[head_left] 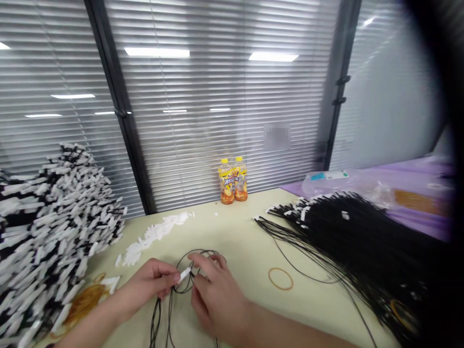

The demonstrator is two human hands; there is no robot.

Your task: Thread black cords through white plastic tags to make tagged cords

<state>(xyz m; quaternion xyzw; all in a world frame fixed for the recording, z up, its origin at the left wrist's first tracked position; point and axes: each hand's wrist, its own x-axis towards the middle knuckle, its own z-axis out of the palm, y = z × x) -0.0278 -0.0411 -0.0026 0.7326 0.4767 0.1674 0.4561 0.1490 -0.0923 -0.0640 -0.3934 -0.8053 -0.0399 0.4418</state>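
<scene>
My left hand (157, 279) is closed, its thumb and forefinger pinching one end of a small white sleeve (185, 274). Close against the sleeve's other end, my right hand (217, 292) has its fingers curled around thin black cord (181, 263); its fingertips are partly hidden. Loops of the cord lie between and behind both hands, and several strands (169, 316) hang down below the left one. Whether the cord runs inside the sleeve, I cannot tell.
Loose white sleeves (155, 234) are strewn behind my hands. A tall stack of white-tipped black cords (72, 212) stands left, near brown rubber bands (85, 302). One rubber band (281, 279) and a large black cord bundle (358, 241) lie right. Two bottles (226, 183) stand at the back.
</scene>
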